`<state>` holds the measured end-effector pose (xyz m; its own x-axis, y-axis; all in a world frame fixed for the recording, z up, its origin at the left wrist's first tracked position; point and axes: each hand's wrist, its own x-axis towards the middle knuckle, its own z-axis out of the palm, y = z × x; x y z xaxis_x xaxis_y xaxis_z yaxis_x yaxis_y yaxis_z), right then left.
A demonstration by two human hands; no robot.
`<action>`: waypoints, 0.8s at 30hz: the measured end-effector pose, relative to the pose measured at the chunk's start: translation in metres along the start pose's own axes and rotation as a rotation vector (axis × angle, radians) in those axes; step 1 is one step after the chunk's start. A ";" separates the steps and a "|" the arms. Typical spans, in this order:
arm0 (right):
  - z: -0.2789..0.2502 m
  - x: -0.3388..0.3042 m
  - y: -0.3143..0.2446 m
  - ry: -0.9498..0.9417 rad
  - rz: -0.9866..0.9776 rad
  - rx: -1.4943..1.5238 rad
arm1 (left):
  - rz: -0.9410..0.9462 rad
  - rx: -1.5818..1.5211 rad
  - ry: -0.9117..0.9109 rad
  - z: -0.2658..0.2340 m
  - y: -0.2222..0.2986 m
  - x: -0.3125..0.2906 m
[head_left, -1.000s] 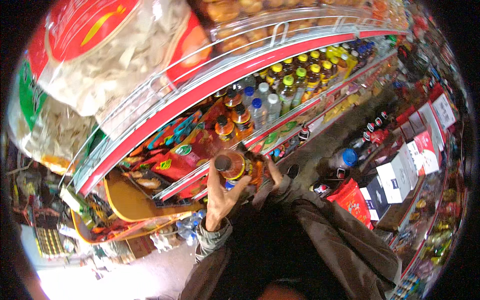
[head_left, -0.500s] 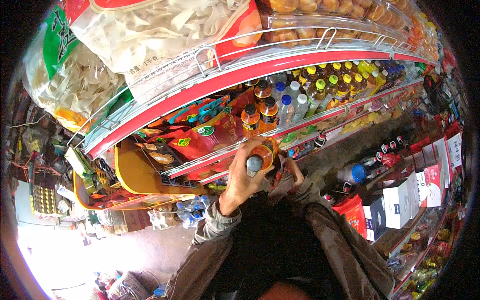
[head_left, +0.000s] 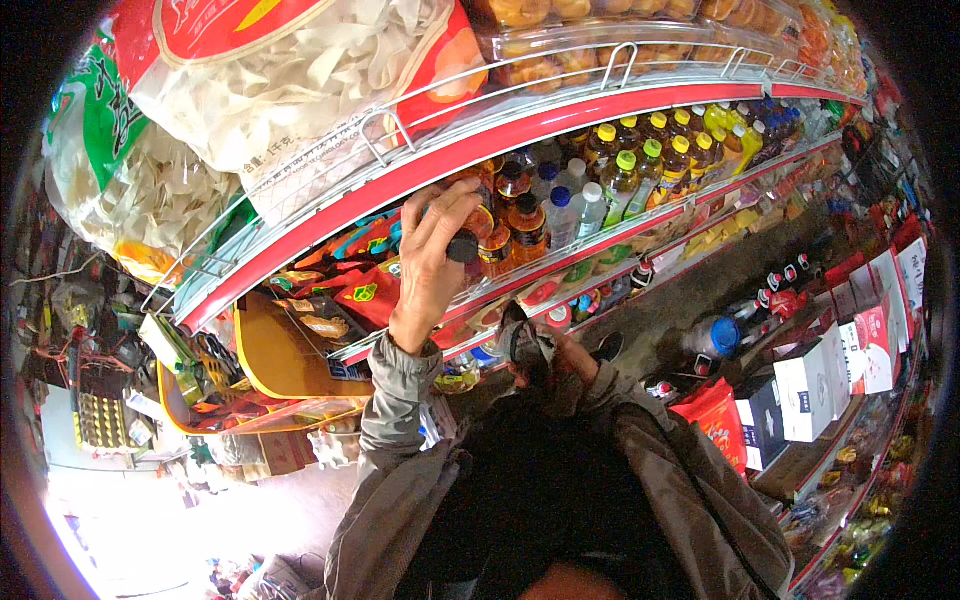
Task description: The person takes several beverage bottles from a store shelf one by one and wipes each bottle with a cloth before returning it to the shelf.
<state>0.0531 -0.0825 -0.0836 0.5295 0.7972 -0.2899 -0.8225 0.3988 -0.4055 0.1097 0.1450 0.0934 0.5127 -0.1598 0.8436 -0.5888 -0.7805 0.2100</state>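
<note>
At the drinks shelf, my left hand (head_left: 432,250) is closed round an amber drink bottle (head_left: 482,221), its dark cap (head_left: 463,246) pointing toward me. Fingers reach over the bottle and partly hide it. Right beside it stand amber bottles with black caps (head_left: 527,228), and past them clear bottles with blue or white caps (head_left: 591,210). Lower down, in front of my chest, my right hand (head_left: 577,364) is closed on a crumpled grey-brown cloth (head_left: 531,352); part of that hand is hidden by the cloth and sleeve.
Above the bottles runs a red-edged shelf (head_left: 520,122) with a wire rail, bearing big bags of dried flakes (head_left: 300,75). Red snack packets (head_left: 365,290) lie left of the bottles, above a yellow bin (head_left: 275,350). Cartons (head_left: 808,385) stand at the right.
My left hand has carried the amber bottle up and left from beside my right hand onto the drinks shelf. My right hand, now apart from it, sits slightly lower with the cloth.
</note>
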 end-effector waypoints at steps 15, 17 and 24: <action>-0.050 0.024 0.009 -0.010 0.114 -0.036 | -0.567 -0.488 -0.176 0.021 -0.070 0.015; -0.053 0.027 0.009 -0.033 0.127 -0.038 | -0.512 -0.439 -0.246 0.031 -0.095 0.009; -0.033 0.008 -0.002 0.136 -0.006 -0.148 | -0.603 -0.156 -0.720 0.041 -0.110 0.034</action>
<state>0.0663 -0.0923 -0.1138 0.5654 0.7229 -0.3972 -0.7851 0.3240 -0.5279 0.2176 0.2009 0.0789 0.9885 -0.1313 0.0753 -0.1496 -0.7716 0.6182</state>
